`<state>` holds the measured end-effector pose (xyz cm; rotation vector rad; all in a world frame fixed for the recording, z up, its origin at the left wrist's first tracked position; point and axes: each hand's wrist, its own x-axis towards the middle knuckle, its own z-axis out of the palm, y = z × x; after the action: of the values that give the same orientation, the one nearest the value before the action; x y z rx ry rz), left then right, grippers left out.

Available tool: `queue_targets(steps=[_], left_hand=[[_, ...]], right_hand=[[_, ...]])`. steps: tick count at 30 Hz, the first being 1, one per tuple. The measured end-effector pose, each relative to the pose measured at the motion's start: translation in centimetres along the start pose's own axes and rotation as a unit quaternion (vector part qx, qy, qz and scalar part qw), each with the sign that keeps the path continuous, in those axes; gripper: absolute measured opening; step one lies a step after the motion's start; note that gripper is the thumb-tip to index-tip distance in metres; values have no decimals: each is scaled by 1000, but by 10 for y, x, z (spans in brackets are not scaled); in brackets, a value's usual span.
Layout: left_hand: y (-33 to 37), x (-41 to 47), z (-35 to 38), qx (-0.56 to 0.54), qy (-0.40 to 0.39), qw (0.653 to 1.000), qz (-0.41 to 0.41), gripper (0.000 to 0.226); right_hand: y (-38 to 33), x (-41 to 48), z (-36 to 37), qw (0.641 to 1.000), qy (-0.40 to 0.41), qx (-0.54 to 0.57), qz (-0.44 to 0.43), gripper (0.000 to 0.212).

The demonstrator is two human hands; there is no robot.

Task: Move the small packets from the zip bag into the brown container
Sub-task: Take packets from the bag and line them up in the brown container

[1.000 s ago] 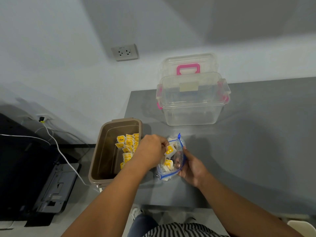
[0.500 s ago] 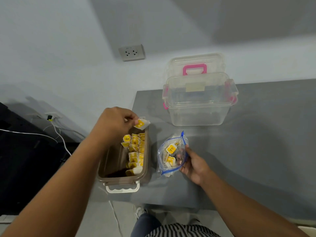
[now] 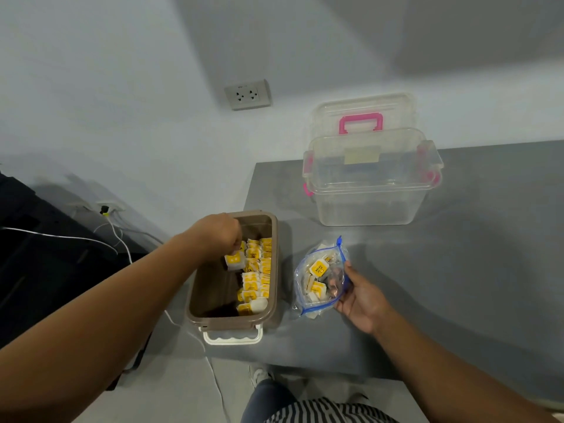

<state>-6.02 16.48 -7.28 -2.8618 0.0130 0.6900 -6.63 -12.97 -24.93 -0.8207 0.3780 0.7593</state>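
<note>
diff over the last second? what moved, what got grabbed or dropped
The left hand pulled one packet out of the zip bag, carried it left over the brown container, and has now lowered it inside, fingers still pinching it beside the rows already there. Nothing released yet. The right hand kept holding the zip bag; the clear box did not move.
</note>
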Motion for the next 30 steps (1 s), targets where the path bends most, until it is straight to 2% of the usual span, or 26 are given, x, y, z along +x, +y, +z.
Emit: queue_targets(steps=[5,9,12,21,30], left_hand=[[-4,18,12,54,-57,997,15,14],[-7,28,20,96,-71,993,13,29],[-1,32,19,122,-78,989,12,18],[2,42,24,145,-47,988,12,19],[5,42,33,226,-20,974,11,24]], right_hand=[[-1,-2,1,1000,2,10,8,56],[-1,-1,2,1000,6,24,19,52],[-1,-2,3,999,13,32,25,51],[-2,-5,6,1000,14,13,21,45],[-2,-6,8,1000,11,-1,12,45]])
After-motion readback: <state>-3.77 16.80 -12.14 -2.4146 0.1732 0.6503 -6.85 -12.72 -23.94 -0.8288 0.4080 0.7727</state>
